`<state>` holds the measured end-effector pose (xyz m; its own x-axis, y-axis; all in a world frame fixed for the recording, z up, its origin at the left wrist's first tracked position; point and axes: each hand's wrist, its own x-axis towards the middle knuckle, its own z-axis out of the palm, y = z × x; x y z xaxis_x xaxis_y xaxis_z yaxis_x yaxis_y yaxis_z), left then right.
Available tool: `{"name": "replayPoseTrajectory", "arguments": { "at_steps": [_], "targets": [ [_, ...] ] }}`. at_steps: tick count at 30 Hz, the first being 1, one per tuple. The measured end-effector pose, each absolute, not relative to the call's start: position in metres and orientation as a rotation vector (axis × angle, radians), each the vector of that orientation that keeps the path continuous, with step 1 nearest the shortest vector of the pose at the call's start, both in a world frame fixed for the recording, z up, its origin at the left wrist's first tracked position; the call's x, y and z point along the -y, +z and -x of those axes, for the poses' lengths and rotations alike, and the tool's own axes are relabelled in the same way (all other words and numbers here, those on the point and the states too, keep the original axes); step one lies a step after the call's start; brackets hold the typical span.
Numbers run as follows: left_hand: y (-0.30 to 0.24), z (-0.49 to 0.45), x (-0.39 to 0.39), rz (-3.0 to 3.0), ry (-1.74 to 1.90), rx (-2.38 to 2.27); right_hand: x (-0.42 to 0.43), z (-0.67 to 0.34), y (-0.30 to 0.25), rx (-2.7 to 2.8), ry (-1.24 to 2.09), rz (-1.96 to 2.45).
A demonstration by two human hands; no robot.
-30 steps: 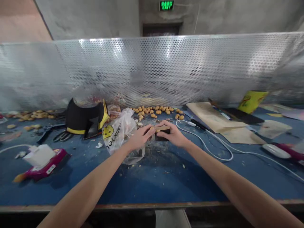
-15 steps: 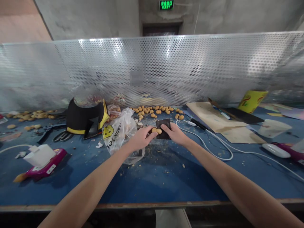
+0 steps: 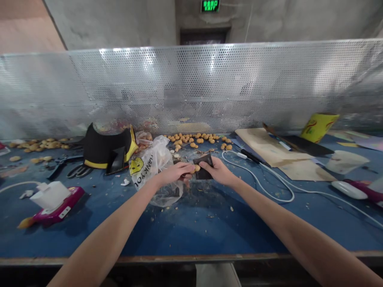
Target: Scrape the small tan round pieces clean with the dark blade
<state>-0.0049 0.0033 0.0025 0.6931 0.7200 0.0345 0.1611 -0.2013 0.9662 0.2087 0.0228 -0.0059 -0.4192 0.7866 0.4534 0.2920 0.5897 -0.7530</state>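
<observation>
My right hand point(image 3: 217, 171) grips a dark flat piece, perhaps a black pouch point(image 3: 204, 169), by its right side. My left hand point(image 3: 176, 173) reaches across from the left, its fingertips at a small golden nugget point(image 3: 197, 168) on the pouch's near edge. I cannot tell whether those fingers hold the nugget. Under my left wrist lies a clear plastic bag point(image 3: 154, 171) with a yellow smiley print and "THANK YOU" lettering. Both hands are above the blue worktable point(image 3: 191, 233).
Several golden nuggets point(image 3: 194, 139) lie along a perforated metal screen point(image 3: 191, 87). Left of the bag stand a black-and-yellow object point(image 3: 107, 148) and scissors point(image 3: 78, 171). A white cable point(image 3: 257, 179) curves right of my hand, beside cardboard sheets point(image 3: 266, 147).
The dark pouch has lifted and tilted in my right hand. My left hand has moved left and up, and fewer nuggets show on the pouch.
</observation>
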Motion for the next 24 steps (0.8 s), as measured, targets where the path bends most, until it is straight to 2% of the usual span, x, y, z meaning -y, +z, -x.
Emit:
{"name": "replayPoseTrajectory", "arguments": {
  "at_steps": [3,7,10,13,19,21,24],
  "targets": [
    [0.003,0.003,-0.002,-1.999,0.66,-0.869,-0.024,-0.207,-0.008,1.912,0.854,0.903],
    [0.003,0.0,0.001,-2.498,0.8,-1.122,-0.021,-0.201,-0.008,1.713,1.202,0.962],
    [0.002,-0.001,0.0,-2.635,0.842,-1.167,-0.018,-0.196,-0.007,1.57,1.316,0.953],
    [0.003,-0.001,0.0,-2.517,0.868,-1.151,-0.017,-0.196,-0.006,1.584,1.259,0.939],
    [0.006,-0.001,0.002,-1.75,0.663,-0.761,-0.017,-0.203,0.0,1.873,0.747,0.894],
    [0.006,0.0,0.002,-1.702,0.612,-0.725,-0.016,-0.203,0.0,1.866,0.792,0.909],
    [0.003,0.002,0.001,-1.981,0.701,-0.893,-0.015,-0.198,-0.004,1.686,1.154,0.96]
  ]
}}
